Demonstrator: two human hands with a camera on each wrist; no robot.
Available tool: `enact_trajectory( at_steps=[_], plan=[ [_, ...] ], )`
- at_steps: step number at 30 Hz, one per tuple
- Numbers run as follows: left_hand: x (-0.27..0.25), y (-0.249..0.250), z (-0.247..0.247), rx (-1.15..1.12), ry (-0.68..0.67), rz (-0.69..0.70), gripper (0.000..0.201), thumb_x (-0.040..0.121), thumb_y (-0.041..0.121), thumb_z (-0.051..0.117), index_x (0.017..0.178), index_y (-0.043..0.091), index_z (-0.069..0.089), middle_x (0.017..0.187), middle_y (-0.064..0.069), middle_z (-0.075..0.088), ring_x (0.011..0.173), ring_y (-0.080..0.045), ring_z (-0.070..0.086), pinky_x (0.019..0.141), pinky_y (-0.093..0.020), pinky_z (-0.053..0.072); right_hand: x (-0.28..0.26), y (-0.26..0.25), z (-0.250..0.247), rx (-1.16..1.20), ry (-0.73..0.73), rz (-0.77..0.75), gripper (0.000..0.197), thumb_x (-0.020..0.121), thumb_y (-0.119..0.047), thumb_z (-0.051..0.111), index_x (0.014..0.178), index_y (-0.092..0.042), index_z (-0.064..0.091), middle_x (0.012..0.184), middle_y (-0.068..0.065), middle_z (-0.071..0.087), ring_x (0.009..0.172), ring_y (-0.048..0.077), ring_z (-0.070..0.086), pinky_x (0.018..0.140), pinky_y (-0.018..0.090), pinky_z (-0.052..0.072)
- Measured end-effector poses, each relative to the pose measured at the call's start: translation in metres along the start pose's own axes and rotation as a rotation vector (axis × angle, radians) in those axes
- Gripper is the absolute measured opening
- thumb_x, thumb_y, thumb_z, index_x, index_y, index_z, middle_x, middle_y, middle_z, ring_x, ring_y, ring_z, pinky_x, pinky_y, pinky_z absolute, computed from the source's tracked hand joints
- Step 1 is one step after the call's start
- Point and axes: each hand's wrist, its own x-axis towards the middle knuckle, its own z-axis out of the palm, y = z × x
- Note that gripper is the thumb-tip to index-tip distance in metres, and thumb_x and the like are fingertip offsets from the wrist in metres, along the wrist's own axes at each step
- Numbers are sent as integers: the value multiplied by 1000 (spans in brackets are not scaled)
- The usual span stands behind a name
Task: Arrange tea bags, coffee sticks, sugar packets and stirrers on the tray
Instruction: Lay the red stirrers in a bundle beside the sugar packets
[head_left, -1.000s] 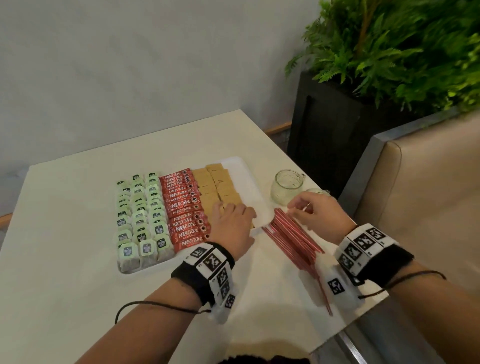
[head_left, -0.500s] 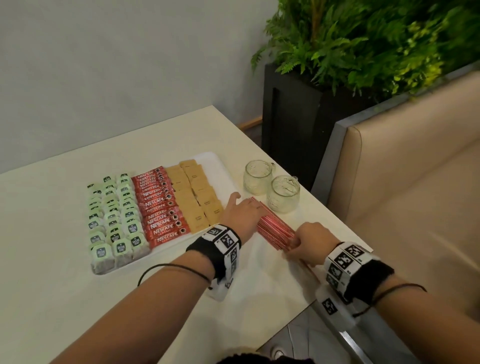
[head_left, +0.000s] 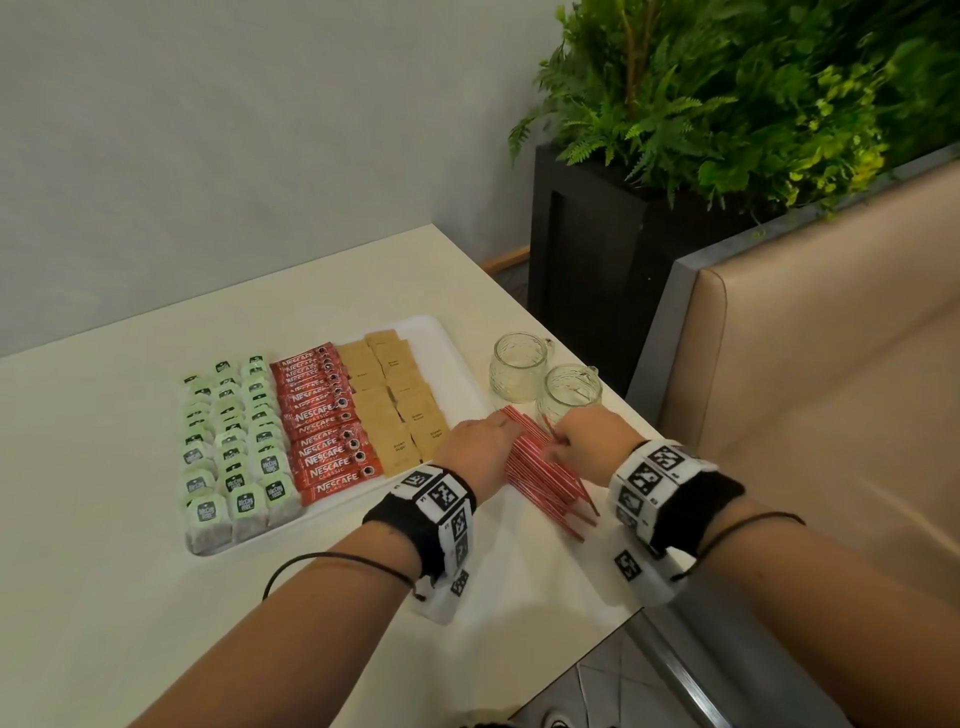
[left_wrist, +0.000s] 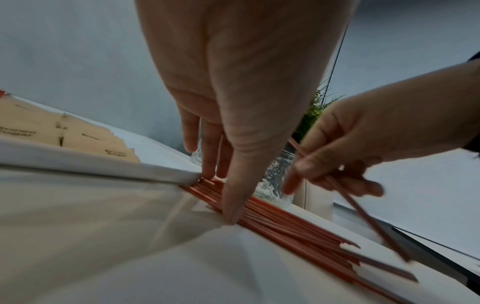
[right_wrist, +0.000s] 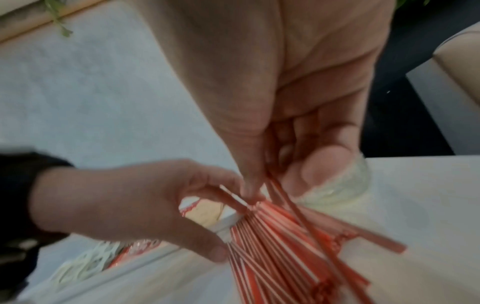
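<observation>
Left hand (head_left: 480, 444) flat, fingers straight and together, pressing down on the pile of red-and-white stirrers (head_left: 540, 475) on the table (head_left: 104, 571); thumb tip against the near side of the pile, fingertips (left_wrist: 207, 164) at its far end, right by the corner of the white tray (head_left: 447, 348). Nothing gripped in it.

Right hand (head_left: 589, 439) just right of the left one, over the same pile, fingers curled, pinching a couple of loose stirrers (left_wrist: 363, 214) between thumb and fingers. Pinched ones tilted, crossing above the pile, their near ends sticking out toward the wrist.

Pile lying off the tray, touching its right edge, slanting from the left fingertips back toward the right wrist. Near ends uneven, a few poking out further than the others.

Left of the left hand, on the tray: brown sugar packets (head_left: 400, 405) in two columns nearest the hand, then a column of red coffee sticks (head_left: 324, 421), then green tea bags (head_left: 234, 441) in three columns furthest away. A bare strip of tray between the sugar packets and the right rim.

Beyond the right hand, two small glass jars (head_left: 519, 366) standing upright on the table, side by side; the nearer one partly hidden behind the knuckles. Further off past the table edge, a dark planter (head_left: 597, 249) with green ferns (head_left: 727, 93), and to the right of the right hand a tan padded seat (head_left: 831, 364).

Wristbands (head_left: 444, 499) with black-and-white square markers on both wrists.
</observation>
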Motion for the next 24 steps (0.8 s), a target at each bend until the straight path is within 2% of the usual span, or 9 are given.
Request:
enact_trajectory(
  at_steps=[3,6,9,11,13,15,18,22,24],
  plan=[
    [0,-3,-1,75,48,-54,49,90,21,62,137,21,46,132,-1,53,119,-21,51,98,-34,41,5,-10,8,-14,88,13,37,87,-51,63,86,-14,67,78,-2,64,72,14,61,66,27,50],
    [0,-8,-4,132,32,-84,60,86,17,66,141,20,41,135,-1,50,124,-22,47,100,-35,38,1,-7,17,-75,61,82,47,75,-65,67,73,-19,55,69,-5,56,63,11,55,57,24,45],
    [0,-11,-4,184,-2,-160,61,86,16,68,141,18,40,137,-2,49,125,-23,47,100,-36,39,0,-9,27,-183,-5,114,71,60,-79,67,93,-17,55,94,0,56,83,15,57,73,29,52],
    [0,-12,-4,196,-10,-207,57,87,14,65,139,17,41,136,-3,49,124,-23,47,100,-37,40,3,-13,35,-199,6,97,84,60,-76,70,113,-14,50,113,4,48,103,20,50,85,35,50],
    [0,-14,-5,220,-19,-230,52,90,10,58,139,16,41,136,-4,48,124,-25,46,100,-38,40,4,-15,43,-156,38,79,88,63,-69,73,122,-11,46,121,6,44,111,22,45,90,38,48],
    [-1,-21,-8,243,-29,-264,51,90,7,53,139,15,40,135,-5,48,124,-26,46,100,-38,39,3,-14,46,-126,41,69,83,67,-64,74,123,-10,46,122,7,45,111,23,48,90,38,48],
    [0,-29,-13,247,-41,-292,52,90,13,58,139,15,39,135,-5,47,124,-26,46,100,-39,37,4,-13,44,-135,27,70,78,69,-63,74,120,-11,47,118,6,46,104,23,53,86,37,50],
    [2,-23,-12,113,-30,-139,69,86,16,68,146,20,34,146,-3,40,130,-24,43,105,-39,36,10,-11,42,-103,42,73,69,73,-57,73,121,-14,49,115,4,45,99,23,57,84,36,50],
    [3,-16,-12,38,-65,-19,79,84,8,69,150,23,29,156,-2,29,139,-24,35,111,-40,32,12,-9,43,-105,44,74,63,77,-52,72,123,-14,50,114,4,47,98,22,59,83,34,50]
  ],
)
